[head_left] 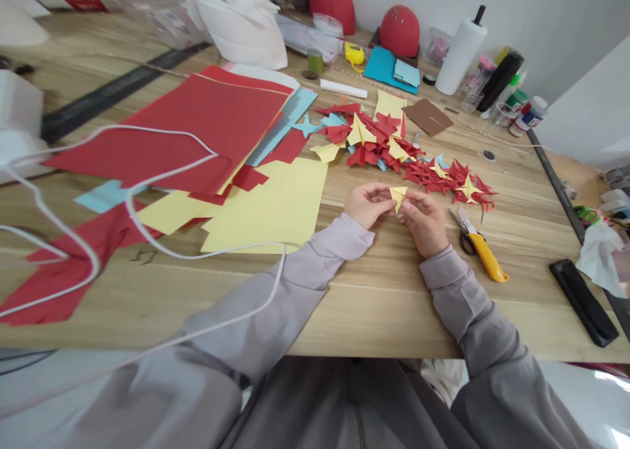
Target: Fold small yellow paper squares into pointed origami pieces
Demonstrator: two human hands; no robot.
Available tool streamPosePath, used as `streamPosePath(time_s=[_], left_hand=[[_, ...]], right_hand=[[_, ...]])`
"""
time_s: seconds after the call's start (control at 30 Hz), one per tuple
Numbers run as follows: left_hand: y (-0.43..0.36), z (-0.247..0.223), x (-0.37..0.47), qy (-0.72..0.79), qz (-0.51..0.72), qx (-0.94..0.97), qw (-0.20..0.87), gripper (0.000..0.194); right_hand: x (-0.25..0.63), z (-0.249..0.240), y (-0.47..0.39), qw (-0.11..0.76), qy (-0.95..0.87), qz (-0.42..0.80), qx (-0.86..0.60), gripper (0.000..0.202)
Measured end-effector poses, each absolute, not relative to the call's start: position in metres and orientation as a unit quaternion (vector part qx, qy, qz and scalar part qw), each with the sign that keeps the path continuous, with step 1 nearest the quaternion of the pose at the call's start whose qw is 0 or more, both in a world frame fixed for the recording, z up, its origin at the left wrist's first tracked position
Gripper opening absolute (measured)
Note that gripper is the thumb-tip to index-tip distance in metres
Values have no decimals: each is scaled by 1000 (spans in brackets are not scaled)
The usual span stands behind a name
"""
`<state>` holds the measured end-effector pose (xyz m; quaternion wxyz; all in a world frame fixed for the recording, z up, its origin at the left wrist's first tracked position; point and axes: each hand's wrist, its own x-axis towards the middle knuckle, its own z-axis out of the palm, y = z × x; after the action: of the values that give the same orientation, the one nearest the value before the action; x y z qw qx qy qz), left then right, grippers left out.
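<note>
A small folded piece of yellow paper (398, 196) is held up between my two hands, a little above the tabletop. My left hand (368, 204) pinches its left side between thumb and fingers. On the other side, the thumb and fingers of my right hand (424, 220) close on its lower right edge. Just beyond my hands lies a heap of folded red paper pieces (374, 137), mixed with several yellow and blue ones. A second cluster of red folded paper stars (455, 176) spreads to the right.
Right of my hand lie a yellow utility knife (485, 252), black-handled scissors (467, 240) and a black case (583, 301). Red sheets (197, 127) and yellow paper (290, 199) cover the left, crossed by a white cable (167, 255). Bottles (527, 116) stand at the back right.
</note>
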<state>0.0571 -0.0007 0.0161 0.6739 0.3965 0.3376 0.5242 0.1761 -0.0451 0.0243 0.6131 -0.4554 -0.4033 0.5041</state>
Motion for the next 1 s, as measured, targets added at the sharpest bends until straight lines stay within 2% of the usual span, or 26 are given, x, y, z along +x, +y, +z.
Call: streamPosePath(time_s=[0.1, 0.27, 0.53, 0.77, 0.87, 1.0], left_hand=[[0, 12, 58, 326, 516, 468, 639, 36], [-3, 12, 57, 301, 522, 561, 568, 25], [-15, 20, 53, 298, 504, 632, 509, 32], [-12, 18, 57, 280, 528, 514, 616, 30], [-8, 17, 58, 290, 531, 482, 634, 27], [-4, 18, 58, 295, 530, 447, 658, 32]], right_hand=[[176, 21, -45, 607, -421, 498, -455, 34], [176, 18, -44, 619, -432, 472, -455, 29], [174, 19, -44, 634, -440, 447, -453, 33], [177, 23, -44, 633, -384, 497, -452, 25], [178, 24, -45, 632, -384, 510, -439, 21], [178, 24, -47, 621, -393, 525, -429, 17]])
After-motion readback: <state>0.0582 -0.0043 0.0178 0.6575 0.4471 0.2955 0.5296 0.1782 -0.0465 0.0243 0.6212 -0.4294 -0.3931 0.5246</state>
